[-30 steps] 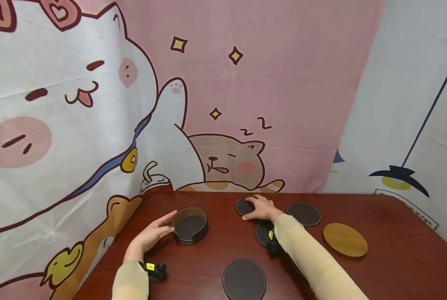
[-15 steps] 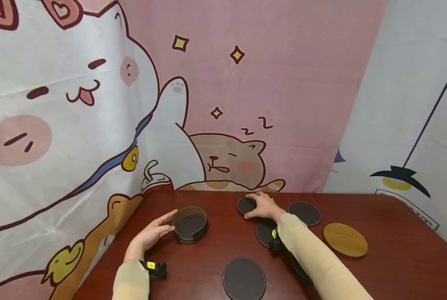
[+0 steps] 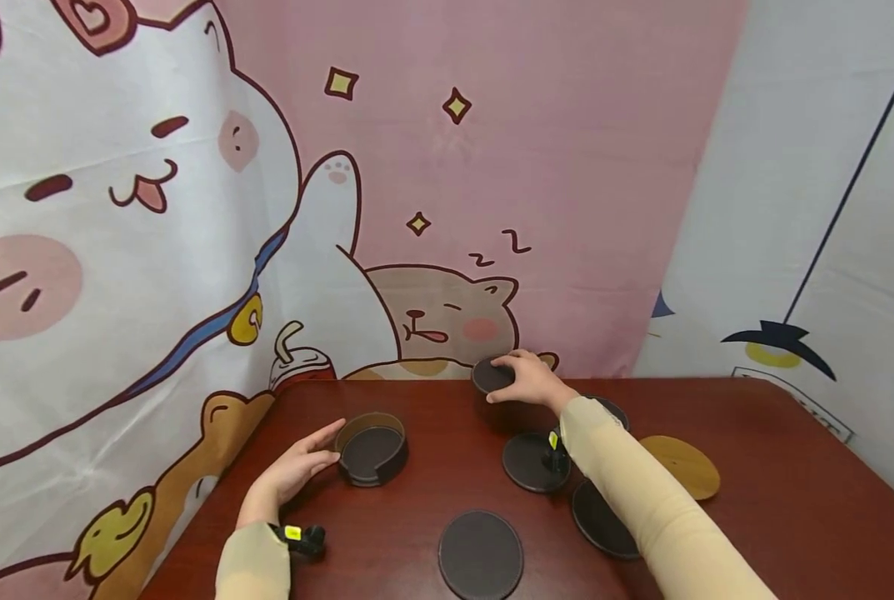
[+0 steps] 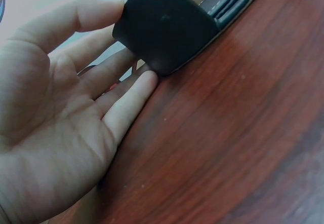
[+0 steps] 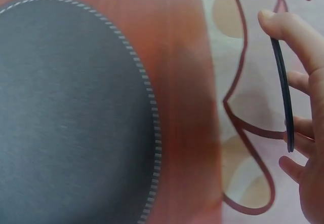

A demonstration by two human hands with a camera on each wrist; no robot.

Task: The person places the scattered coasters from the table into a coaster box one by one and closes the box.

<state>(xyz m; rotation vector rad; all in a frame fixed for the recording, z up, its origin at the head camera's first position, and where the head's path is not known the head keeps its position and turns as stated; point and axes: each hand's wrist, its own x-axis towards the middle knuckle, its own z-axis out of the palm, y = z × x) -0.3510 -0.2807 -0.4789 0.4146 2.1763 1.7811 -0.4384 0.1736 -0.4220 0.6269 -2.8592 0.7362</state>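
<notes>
A round dark coaster [image 3: 487, 375] is held up at the table's far edge by my right hand [image 3: 531, 380]. In the right wrist view this coaster [image 5: 282, 95] appears edge-on, with the thumb on one side and fingers on the other. My left hand [image 3: 291, 468] rests its extended fingers against the left side of a round coaster holder [image 3: 397, 465], dark outside and tan inside. One dark coaster or more lies inside it. In the left wrist view the fingertips touch the holder's dark outer wall [image 4: 164, 29] near a cut-out in its side.
Dark coasters lie on the reddish wooden table [image 3: 387, 542]: one at the front [image 3: 480, 554], one mid-table [image 3: 529, 467] and others partly hidden by the right sleeve [image 3: 641, 483]. A tan disc [image 3: 686, 468] lies to the right. A cartoon-printed cloth [image 3: 566, 167] hangs behind.
The right hand has lifted the small dark coaster off the table's far side, upward. The left hand stays at the holder. The head view has shifted slightly.
</notes>
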